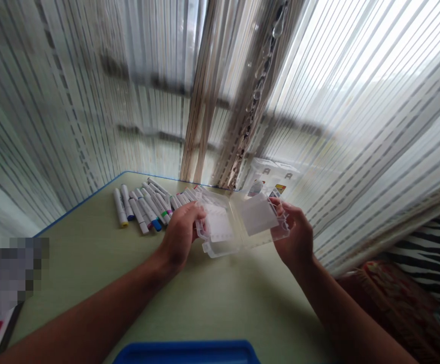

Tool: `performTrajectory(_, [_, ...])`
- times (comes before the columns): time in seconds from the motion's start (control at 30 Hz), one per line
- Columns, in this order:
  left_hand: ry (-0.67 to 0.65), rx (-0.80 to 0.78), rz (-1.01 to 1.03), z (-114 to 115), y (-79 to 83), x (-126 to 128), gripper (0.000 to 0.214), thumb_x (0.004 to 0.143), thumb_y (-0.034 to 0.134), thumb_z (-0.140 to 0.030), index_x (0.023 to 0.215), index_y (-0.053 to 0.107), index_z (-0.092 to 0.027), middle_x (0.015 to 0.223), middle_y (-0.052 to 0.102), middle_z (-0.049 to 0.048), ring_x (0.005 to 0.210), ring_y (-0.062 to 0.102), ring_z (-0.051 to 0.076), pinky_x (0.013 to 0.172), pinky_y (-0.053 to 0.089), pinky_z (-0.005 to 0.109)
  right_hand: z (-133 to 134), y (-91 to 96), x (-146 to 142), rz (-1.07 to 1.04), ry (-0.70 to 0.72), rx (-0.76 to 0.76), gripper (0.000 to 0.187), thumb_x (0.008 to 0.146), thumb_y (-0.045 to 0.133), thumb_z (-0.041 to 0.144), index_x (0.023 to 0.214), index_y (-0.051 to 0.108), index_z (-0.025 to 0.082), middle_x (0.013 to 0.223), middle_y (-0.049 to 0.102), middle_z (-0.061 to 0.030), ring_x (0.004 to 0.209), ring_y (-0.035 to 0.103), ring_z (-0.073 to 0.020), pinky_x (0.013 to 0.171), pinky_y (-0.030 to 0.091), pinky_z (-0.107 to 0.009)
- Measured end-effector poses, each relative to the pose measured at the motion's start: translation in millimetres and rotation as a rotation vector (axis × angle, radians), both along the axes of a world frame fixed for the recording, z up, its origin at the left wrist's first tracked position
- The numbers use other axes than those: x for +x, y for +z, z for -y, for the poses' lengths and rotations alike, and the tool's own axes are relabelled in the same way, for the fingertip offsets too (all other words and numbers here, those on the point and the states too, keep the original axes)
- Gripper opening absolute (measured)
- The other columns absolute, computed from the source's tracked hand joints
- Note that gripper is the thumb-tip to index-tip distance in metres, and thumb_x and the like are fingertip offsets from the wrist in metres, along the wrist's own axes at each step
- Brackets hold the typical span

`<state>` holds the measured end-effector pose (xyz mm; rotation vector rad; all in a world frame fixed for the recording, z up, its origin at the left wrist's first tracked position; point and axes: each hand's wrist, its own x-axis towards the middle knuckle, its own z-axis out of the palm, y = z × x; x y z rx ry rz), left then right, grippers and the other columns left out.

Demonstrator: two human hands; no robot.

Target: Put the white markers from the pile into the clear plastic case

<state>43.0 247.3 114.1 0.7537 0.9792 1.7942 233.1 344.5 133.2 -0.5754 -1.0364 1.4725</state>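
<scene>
A clear plastic case (237, 222) lies opened out flat between my hands, held above the table. My left hand (180, 232) grips its left edge, thumb on top. At the right edge, my right hand (294, 230) pinches the other half. A white sheet (258, 215) rests against the right half, and a white insert shows in the left half (218, 222). Just beyond my left hand lie several white markers (149, 205) with coloured ends, some partly hidden behind the hand and case.
The pale green table (87, 268) has a blue edge. Behind the case stands a clear plastic container (271, 174). A blue tray-like object (185, 351) sits at the near edge. String curtains (147, 101) hang along the back. Zebra-striped fabric (428, 247) is at the right.
</scene>
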Motion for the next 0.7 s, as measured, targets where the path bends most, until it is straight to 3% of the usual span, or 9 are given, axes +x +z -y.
performTrajectory(0.2, [0.132, 0.046, 0.1, 4.0, 9.0, -7.6, 0.009, 0.059, 0.051, -0.019, 0.058, 0.041, -0.018, 0.055, 0.038, -0.0034, 0.046, 0.035, 0.008, 0.042, 0.031, 0.018, -3.2, 3.7, -0.3, -0.06, 0.118, -0.081, 0.007, 0.064, 0.06, 0.021, 0.058, 0.062, 0.021, 0.07, 0.066, 0.0013, 0.063, 0.058, -0.0157, 0.066, 0.052, -0.03])
performTrajectory(0.37, [0.138, 0.071, 0.164, 7.8, 15.2, -10.1, 0.009, 0.058, 0.047, -0.02, 0.059, 0.038, -0.019, 0.057, 0.032, -0.003, 0.047, 0.032, 0.008, 0.043, 0.029, 0.019, -10.8, 1.2, 1.2, -0.078, 0.142, -0.104, 0.004, 0.06, 0.056, 0.019, 0.058, 0.059, 0.021, 0.062, 0.061, 0.0022, 0.056, 0.055, -0.0134, 0.059, 0.049, -0.027])
performTrajectory(0.5, [0.119, 0.049, 0.16, 9.4, 16.7, -9.3, 0.005, 0.061, 0.045, -0.021, 0.06, 0.041, -0.019, 0.059, 0.033, -0.0019, 0.049, 0.033, 0.009, 0.044, 0.03, 0.02, -24.8, -1.9, 6.8, 0.009, 0.037, -0.121, 0.024, 0.057, 0.056, 0.018, 0.078, 0.068, 0.02, 0.077, 0.069, -0.0004, 0.061, 0.06, -0.0145, 0.055, 0.048, -0.026])
performTrajectory(0.6, [0.049, 0.035, 0.251, 11.3, 18.0, -9.0, 0.004, 0.06, 0.047, -0.019, 0.06, 0.044, -0.018, 0.058, 0.034, -0.0018, 0.048, 0.033, 0.009, 0.044, 0.03, 0.019, -36.0, -6.6, 10.6, 0.202, -0.066, -0.011, 0.033, 0.058, 0.059, 0.014, 0.089, 0.068, 0.021, 0.085, 0.071, -0.002, 0.061, 0.059, -0.0152, 0.051, 0.045, -0.025])
performTrajectory(0.7, [-0.061, -0.002, 0.303, 13.4, 19.6, -10.2, 0.006, 0.058, 0.049, -0.018, 0.058, 0.043, -0.018, 0.057, 0.035, -0.0022, 0.045, 0.033, 0.008, 0.041, 0.029, 0.019, -42.3, -9.9, 14.0, 0.38, -0.192, 0.256, 0.035, 0.061, 0.063, 0.01, 0.093, 0.07, 0.021, 0.089, 0.071, -0.0029, 0.073, 0.06, -0.0177, 0.061, 0.047, -0.028])
